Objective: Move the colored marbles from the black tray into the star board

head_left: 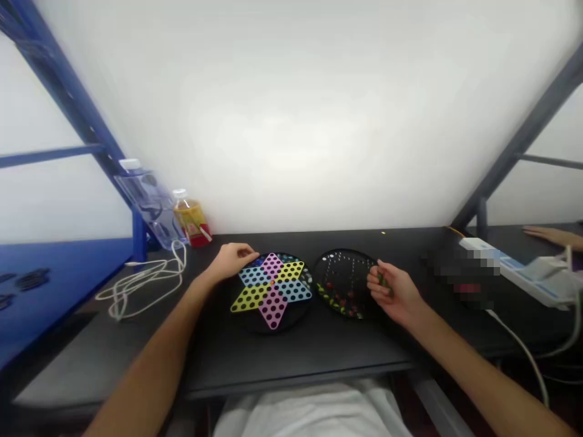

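A round Chinese checkers board [272,285] lies on the dark table, with a star in pink, yellow and light blue full of dark holes. A small orange piece shows near the star's middle. My left hand [233,261] is at its upper left rim, fingers curled and closed on the edge. Blue and pale marbles show around the star. Beside it is a round black tray [339,282] with red and yellow-green marbles along its lower left. My right hand [394,291] is closed at the tray's right side, with something small and green, apparently marbles, between fingers and palm.
A white cable [152,276] lies coiled at the left. Behind it lean a clear bottle [152,203] and a yellow-red bottle [193,221] near the white wall. A white power strip [514,273] lies at the right, near another person's hand [546,235].
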The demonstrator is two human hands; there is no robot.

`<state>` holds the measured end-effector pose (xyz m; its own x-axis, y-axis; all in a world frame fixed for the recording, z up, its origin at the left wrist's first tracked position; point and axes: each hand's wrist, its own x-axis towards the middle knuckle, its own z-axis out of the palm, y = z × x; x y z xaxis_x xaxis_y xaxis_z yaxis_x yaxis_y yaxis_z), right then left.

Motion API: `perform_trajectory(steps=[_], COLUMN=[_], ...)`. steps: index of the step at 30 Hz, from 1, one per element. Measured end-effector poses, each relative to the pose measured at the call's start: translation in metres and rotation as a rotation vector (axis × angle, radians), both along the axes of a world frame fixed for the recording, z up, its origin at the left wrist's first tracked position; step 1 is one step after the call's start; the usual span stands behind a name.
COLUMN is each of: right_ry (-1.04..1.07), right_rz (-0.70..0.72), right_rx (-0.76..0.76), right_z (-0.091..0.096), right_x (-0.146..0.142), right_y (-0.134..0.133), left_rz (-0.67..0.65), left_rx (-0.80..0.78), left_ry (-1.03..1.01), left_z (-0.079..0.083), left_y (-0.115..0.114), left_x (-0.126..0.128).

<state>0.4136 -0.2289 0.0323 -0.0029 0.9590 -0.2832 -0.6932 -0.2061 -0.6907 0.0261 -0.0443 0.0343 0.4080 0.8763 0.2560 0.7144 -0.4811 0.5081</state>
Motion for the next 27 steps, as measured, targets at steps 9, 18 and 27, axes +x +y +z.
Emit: perform_trajectory(steps=[9,18,27], right_ry=[-0.170,-1.272,-1.861], right_rz=[0.012,0.285,0.484], right_rx=[0.116,0.361,0.372], right_z=[0.001,0.013,0.011], right_x=[-0.010,0.005,-0.011], right_y=[0.002,-0.039,-0.055], left_rz=[0.011,0.012,0.015], left_rx=[0.008,0.010,0.000], left_ry=[0.005,0.000,0.005], left_z=[0.000,-0.003,-0.003], left_y=[0.000,0.002,0.001], left_x=[0.001,0.002,0.002])
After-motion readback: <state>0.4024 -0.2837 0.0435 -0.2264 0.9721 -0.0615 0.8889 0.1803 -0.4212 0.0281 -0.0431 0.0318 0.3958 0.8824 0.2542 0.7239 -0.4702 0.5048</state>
